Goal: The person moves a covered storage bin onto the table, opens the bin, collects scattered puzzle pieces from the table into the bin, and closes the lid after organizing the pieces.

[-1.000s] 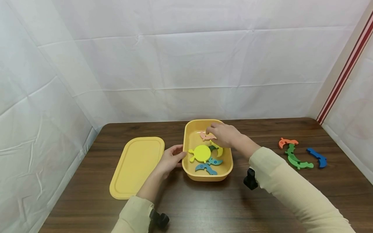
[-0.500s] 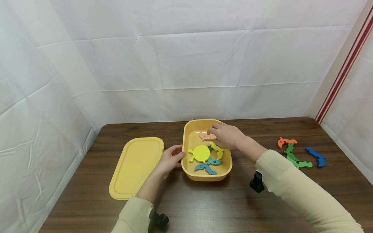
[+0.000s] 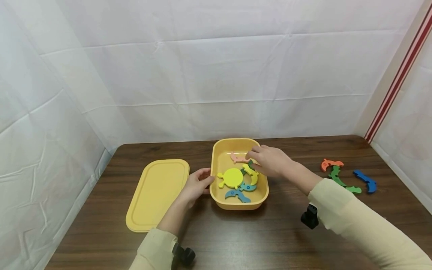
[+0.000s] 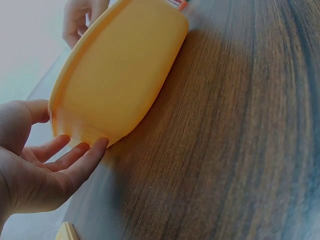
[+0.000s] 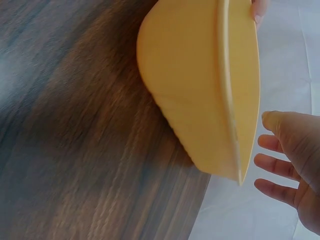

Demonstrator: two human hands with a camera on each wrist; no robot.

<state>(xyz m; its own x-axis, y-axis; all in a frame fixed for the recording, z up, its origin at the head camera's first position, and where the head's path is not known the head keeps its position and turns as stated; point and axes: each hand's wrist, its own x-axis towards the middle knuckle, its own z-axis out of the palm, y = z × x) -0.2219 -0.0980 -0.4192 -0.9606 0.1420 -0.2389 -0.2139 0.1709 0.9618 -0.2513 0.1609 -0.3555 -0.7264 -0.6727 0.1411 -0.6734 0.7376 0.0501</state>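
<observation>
A yellow bin point(image 3: 217, 204) stands on the table. In it lie a yellow turtle-shaped piece point(image 3: 233, 177), a yellow curved piece point(image 3: 253, 176), two blue bird-like pieces, one of them a lower blue piece point(image 3: 237, 195), a pink piece point(image 3: 239, 159) and partly covered dark green. My left hand point(image 3: 196, 185) rests against the bin's left side, thumb at the rim and spread fingertips touching the outer wall, as the left wrist view shows. Over the right rim hovers my right hand point(image 3: 271, 161). Its fingers point(image 5: 277, 166) are apart and loosely extended, holding nothing in the right wrist view.
A flat yellow lid point(image 3: 158, 195) lies left of the bin. On the table's right are an orange piece point(image 3: 330, 164), a green piece point(image 3: 335, 175), a light green piece point(image 3: 353, 189) and a blue piece point(image 3: 367, 181). White sheeting point(image 3: 216, 75) hangs behind the table.
My right hand has shifted slightly right over the bin, uncovering more of the yellow curved piece and some dark green near the thumb. The left hand stays at the bin's side.
</observation>
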